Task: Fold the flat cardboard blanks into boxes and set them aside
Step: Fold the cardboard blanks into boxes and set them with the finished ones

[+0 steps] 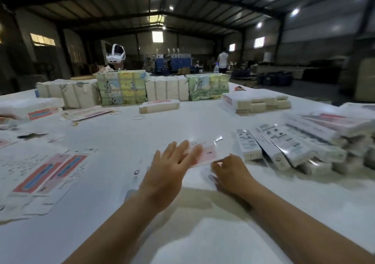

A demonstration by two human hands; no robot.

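both hands (172, 168) (231, 172) on blank (205, 152), fingers overlapping

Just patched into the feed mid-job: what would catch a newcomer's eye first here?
Centre foreground, the left hand lies flat-fingered on a pink-and-white carton while the right hand curls at its near end. Right of them sprawls a heap of folded boxes; flat blanks lie fanned at the left of the white table.
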